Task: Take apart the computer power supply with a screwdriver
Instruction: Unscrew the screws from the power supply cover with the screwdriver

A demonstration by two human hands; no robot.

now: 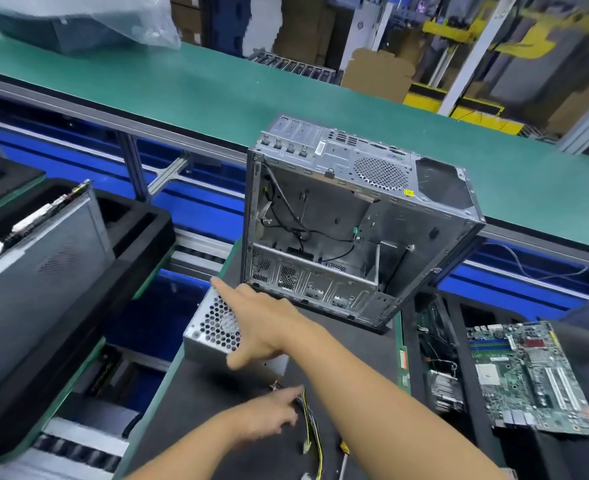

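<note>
Power supply (212, 328) — grey metal box with a honeycomb grille, lying at the left edge of the dark-matted worktop (196, 414), just in front of the open computer case (351, 223). Right hand (263, 325) laid across its top, fingers straight and close together. Its cable bundle (312, 426) trails toward the viewer. Left hand (265, 415) sits at the bundle's end — blurred, so whether its fingers pinch the wires cannot be told. Motherboard (528, 375) lies well apart on the right.

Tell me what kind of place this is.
Probably a factory line for dismantling computers: a long green conveyor belt, a gutted computer case, a loose motherboard, and cardboard boxes stacked behind.
</note>
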